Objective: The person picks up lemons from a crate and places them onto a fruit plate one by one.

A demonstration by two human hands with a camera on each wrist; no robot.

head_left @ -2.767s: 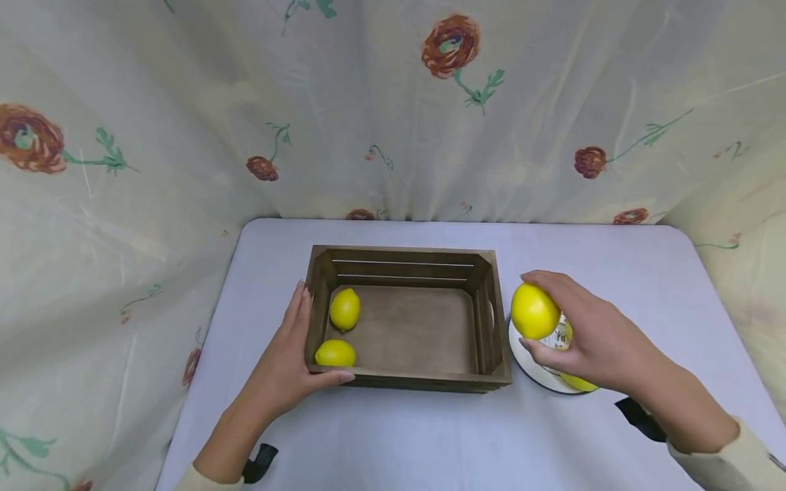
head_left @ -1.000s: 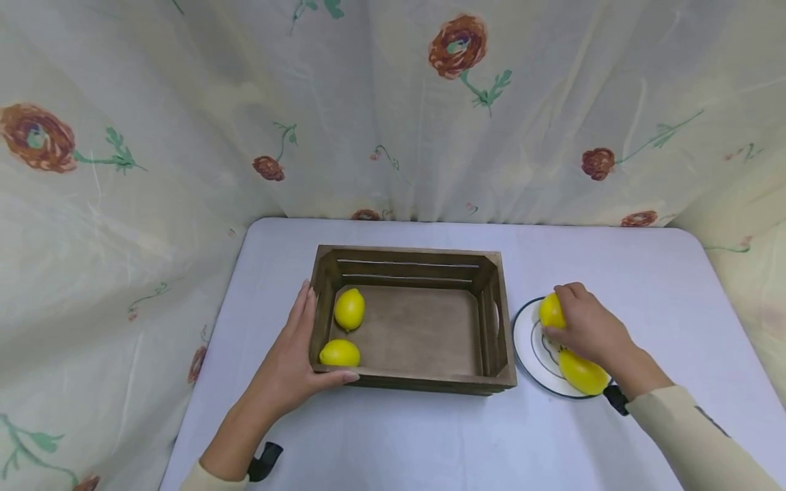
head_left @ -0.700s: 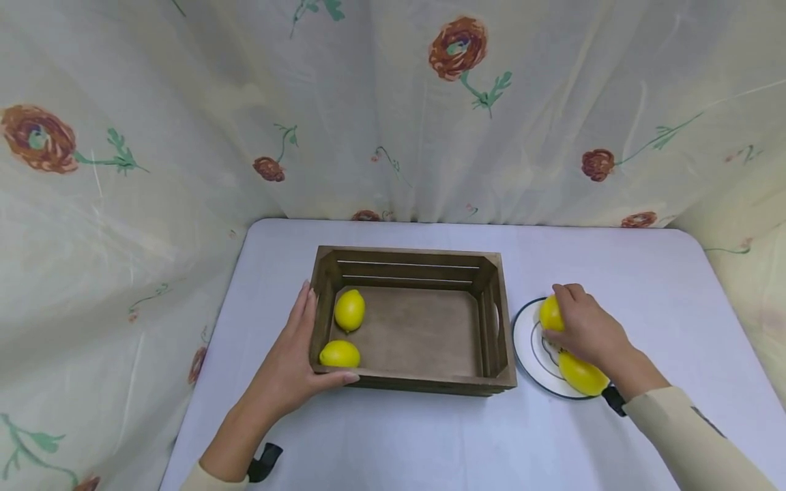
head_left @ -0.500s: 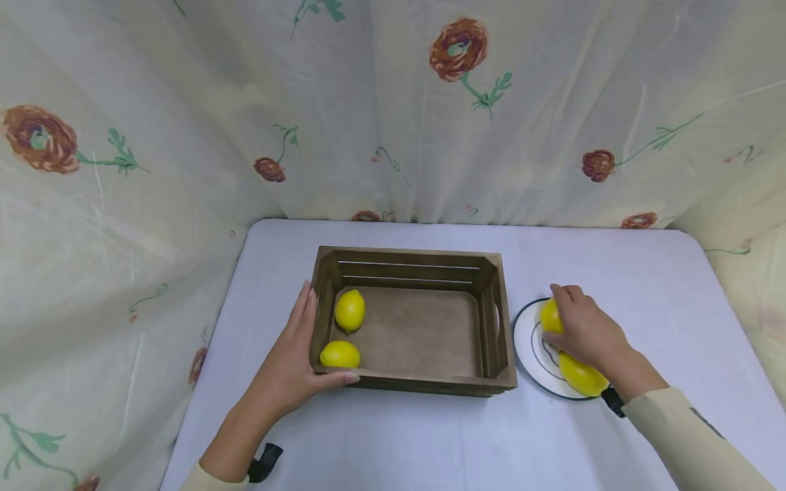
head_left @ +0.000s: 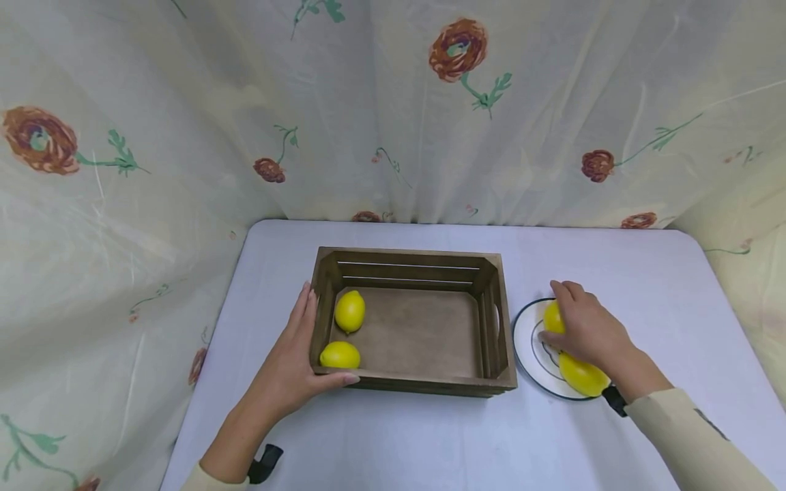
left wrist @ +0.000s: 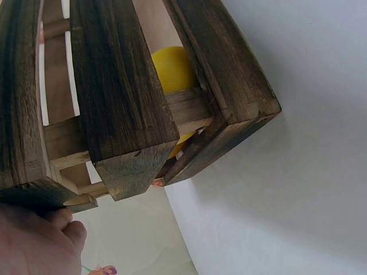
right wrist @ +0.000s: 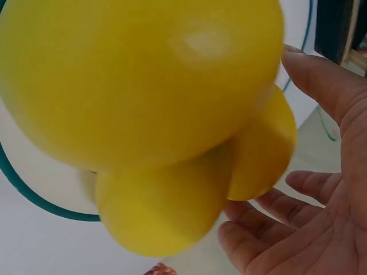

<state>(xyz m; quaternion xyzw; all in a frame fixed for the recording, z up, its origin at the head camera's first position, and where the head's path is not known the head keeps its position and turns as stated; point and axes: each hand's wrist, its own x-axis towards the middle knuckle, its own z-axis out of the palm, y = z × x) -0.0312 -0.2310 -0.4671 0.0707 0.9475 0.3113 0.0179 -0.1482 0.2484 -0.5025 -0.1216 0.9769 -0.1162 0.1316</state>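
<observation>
My left hand rests against the near-left corner of a brown slatted wooden crate, fingers straight along its left end and thumb over the front rim. Two lemons lie in the crate's left part. On the right, my right hand is over a white dark-rimmed plate, its fingers spread loosely about a lemon, partly covered by the hand. Another lemon lies nearer on the plate. In the right wrist view, a large close lemon hides part of two others.
A white cloth covers the table. Behind and beside it hangs a pale curtain with flower prints. The crate's right wall stands close to the plate.
My right hand has lowered a lemon from above the plate onto it. Just now its fingers and thumb have spread and the lemon has shifted slightly right. The left hand stays on the crate.
</observation>
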